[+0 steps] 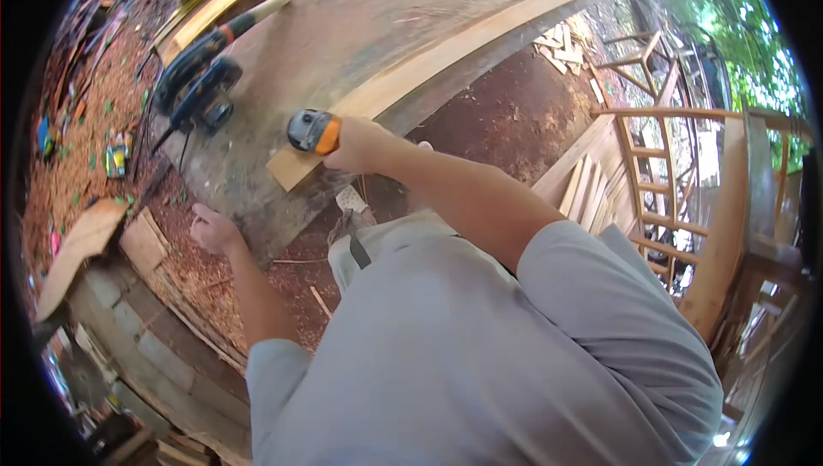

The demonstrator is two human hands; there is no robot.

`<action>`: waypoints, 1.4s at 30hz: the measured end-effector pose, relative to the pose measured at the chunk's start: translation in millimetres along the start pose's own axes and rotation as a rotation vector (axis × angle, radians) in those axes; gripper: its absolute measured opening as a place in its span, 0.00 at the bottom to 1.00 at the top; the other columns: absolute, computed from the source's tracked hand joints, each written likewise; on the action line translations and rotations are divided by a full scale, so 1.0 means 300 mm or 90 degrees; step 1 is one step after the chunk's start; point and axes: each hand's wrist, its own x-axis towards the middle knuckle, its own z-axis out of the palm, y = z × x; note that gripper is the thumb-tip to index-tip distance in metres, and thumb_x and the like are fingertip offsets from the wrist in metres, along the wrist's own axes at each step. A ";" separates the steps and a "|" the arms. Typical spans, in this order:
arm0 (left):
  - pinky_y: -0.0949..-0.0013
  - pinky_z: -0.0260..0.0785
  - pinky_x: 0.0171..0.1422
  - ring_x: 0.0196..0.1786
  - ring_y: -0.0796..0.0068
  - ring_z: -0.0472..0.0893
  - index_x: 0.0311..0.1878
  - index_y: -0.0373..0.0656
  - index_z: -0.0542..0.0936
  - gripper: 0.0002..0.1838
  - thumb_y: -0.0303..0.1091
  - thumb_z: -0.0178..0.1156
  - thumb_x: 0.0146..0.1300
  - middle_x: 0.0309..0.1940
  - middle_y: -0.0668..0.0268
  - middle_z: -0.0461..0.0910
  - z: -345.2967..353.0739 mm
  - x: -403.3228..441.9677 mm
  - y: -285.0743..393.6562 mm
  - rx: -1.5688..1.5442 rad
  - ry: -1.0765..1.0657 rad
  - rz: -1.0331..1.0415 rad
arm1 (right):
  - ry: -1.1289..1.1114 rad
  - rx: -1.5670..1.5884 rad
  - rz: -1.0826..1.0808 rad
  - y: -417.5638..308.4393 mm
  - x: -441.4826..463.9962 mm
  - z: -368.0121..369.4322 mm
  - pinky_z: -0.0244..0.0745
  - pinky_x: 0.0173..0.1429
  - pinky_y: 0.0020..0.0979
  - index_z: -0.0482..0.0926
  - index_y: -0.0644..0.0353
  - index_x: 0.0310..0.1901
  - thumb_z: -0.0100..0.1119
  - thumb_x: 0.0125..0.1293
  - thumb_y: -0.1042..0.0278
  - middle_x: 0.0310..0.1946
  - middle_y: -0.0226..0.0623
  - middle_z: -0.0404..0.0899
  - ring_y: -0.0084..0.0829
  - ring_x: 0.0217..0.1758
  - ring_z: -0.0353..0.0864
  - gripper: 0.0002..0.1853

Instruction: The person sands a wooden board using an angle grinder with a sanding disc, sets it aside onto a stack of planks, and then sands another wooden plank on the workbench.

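my right hand (360, 144) wrapped round orange-and-grey tool (311, 131), over near end of pale plank (454, 61) on table (291, 72). my left hand (214, 229) half open beside table, nothing seen in it. tool looks hard-shelled, rigid, fairly weighty; i'd hold it round orange body. plank likely stiff, unwieldy, not slippery; i'd grip 2 long edges near middle.

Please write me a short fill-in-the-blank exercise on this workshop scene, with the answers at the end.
The person's ____ hand grips the orange-and-grey tool.
In the picture, the black blower-like tool lies to the ____ of that tool.
The long board is made of ____.
The person's shirt is coloured ____.

Missing words: right; left; wood; grey.
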 end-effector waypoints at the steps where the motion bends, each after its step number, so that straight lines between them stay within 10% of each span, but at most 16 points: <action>1: 0.48 0.71 0.64 0.59 0.42 0.81 0.59 0.21 0.78 0.38 0.57 0.56 0.74 0.55 0.43 0.83 0.043 -0.027 -0.017 0.033 0.132 0.266 | 0.033 -0.007 0.004 0.031 -0.008 -0.042 0.82 0.48 0.43 0.86 0.62 0.43 0.72 0.51 0.57 0.34 0.53 0.87 0.50 0.42 0.89 0.20; 4: 0.44 0.68 0.64 0.56 0.43 0.81 0.54 0.29 0.80 0.22 0.43 0.60 0.75 0.49 0.49 0.83 0.161 -0.254 0.141 0.035 0.167 0.747 | 0.028 0.014 0.107 0.168 0.011 -0.189 0.83 0.45 0.42 0.86 0.62 0.43 0.74 0.52 0.55 0.34 0.52 0.87 0.46 0.40 0.90 0.22; 11: 0.32 0.43 0.84 0.84 0.36 0.52 0.49 0.34 0.87 0.30 0.55 0.50 0.77 0.83 0.45 0.54 0.489 -0.624 0.451 0.410 -0.150 0.655 | 0.141 -0.005 0.172 0.499 0.108 -0.523 0.85 0.35 0.37 0.86 0.68 0.42 0.74 0.55 0.54 0.33 0.50 0.87 0.39 0.33 0.91 0.23; 18: 0.32 0.41 0.84 0.83 0.33 0.51 0.42 0.34 0.88 0.32 0.57 0.50 0.77 0.84 0.45 0.52 0.541 -0.651 0.486 0.408 -0.135 0.639 | 0.151 0.154 0.237 0.767 0.160 -0.846 0.79 0.27 0.36 0.86 0.61 0.48 0.73 0.57 0.61 0.29 0.33 0.82 0.26 0.27 0.81 0.19; 31: 0.32 0.45 0.83 0.83 0.31 0.52 0.35 0.34 0.87 0.28 0.53 0.55 0.75 0.83 0.45 0.54 0.543 -0.660 0.502 0.450 -0.110 0.659 | 0.225 0.214 0.326 1.270 0.296 -1.325 0.75 0.31 0.32 0.87 0.59 0.40 0.76 0.56 0.59 0.27 0.31 0.81 0.23 0.27 0.79 0.15; 42: 0.35 0.45 0.84 0.83 0.34 0.53 0.34 0.35 0.88 0.30 0.57 0.56 0.72 0.84 0.46 0.54 0.541 -0.660 0.510 0.432 -0.112 0.620 | 0.209 0.212 0.246 0.842 0.190 -1.036 0.78 0.35 0.34 0.86 0.65 0.39 0.76 0.56 0.59 0.29 0.34 0.83 0.26 0.29 0.82 0.17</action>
